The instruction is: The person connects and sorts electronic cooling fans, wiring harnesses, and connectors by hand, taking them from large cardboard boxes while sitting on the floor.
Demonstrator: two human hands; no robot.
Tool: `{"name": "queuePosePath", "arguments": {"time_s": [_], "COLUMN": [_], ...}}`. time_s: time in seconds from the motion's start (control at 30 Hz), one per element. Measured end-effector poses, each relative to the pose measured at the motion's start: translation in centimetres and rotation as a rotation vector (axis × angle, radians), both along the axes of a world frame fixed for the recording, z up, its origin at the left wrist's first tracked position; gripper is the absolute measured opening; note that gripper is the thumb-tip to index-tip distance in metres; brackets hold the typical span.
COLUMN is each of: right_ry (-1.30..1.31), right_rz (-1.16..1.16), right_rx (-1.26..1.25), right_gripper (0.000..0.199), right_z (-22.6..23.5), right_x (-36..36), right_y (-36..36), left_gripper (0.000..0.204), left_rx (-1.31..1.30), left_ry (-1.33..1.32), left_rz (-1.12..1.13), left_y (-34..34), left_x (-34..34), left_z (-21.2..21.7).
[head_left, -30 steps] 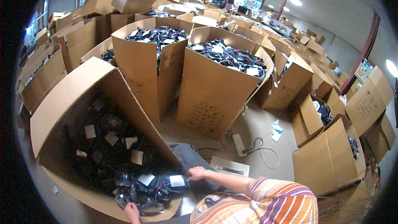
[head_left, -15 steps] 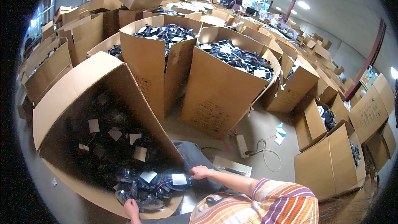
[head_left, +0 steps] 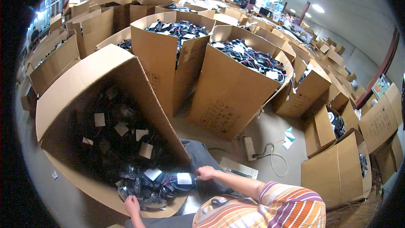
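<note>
A large open cardboard carton (head_left: pixel 86 71) tilts toward me on the left, holding dark bundles in clear plastic with white labels. Near its lower edge lies a shiny plastic-wrapped bundle (head_left: pixel 136 185) of black parts. Against its left end, my left hand (head_left: pixel 132 205) is closed, its fingertips partly hidden by the wrap. My right hand (head_left: pixel 206 173) is closed too, just right of a white label (head_left: pixel 184 178) at the bundles' right end. What its fingers hold is too small to make out. A red wire (head_left: pixel 169 181) shows between the labels.
Tall cartons (head_left: pixel 236 88) of black cabled parts stand ahead, with more cartons (head_left: pixel 333 166) at right. On the floor are a power strip (head_left: pixel 249 148), a looped cable (head_left: pixel 276 160), a blue-white paper (head_left: pixel 289 138) and a flat white box (head_left: pixel 238 169). My leg (head_left: pixel 196 154) stands beside the carton.
The whole view has shifted slightly, so the cartons sit a little farther right in the picture. Both hands stay at nearly the same places on the bundles.
</note>
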State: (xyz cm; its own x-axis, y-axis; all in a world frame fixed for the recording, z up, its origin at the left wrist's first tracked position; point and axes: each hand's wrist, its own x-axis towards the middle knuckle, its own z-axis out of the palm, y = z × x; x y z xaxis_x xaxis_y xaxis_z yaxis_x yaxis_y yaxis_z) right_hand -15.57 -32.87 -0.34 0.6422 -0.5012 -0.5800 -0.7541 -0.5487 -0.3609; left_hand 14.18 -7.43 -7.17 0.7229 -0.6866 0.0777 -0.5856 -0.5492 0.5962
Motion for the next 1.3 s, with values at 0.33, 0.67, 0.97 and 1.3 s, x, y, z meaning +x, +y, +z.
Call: {"name": "queuePosePath", "arguments": {"time_s": [0.33,0.67,0.97,1.3], "right_ry": [-0.001,-0.001,-0.008,-0.015], "right_rz": [0.045,0.011,0.040,0.039], "right_rx": [-0.033,-0.021,0.015,0.032], "right_gripper": [0.028,0.028,0.029,0.031], "right_z": [0.0,0.1,-0.7,0.1], "right_x": [0.3,-0.6,-0.4,-0.2], "right_y": [0.2,-0.1,-0.1,-0.5], "left_gripper": [0.013,0.022,0.056,0.052], "left_rx": [-0.219,-0.681,-0.231,-0.107], "left_ry": [-0.053,-1.088,-1.094,-0.960], "left_rz": [0.021,-0.024,0.049,0.043], "left_y": [-0.3,-7.1,-11.6,-12.6], "left_x": [-0.8,3.4,10.9,16.2], "left_z": [3.2,30.4,35.1,32.7]}}
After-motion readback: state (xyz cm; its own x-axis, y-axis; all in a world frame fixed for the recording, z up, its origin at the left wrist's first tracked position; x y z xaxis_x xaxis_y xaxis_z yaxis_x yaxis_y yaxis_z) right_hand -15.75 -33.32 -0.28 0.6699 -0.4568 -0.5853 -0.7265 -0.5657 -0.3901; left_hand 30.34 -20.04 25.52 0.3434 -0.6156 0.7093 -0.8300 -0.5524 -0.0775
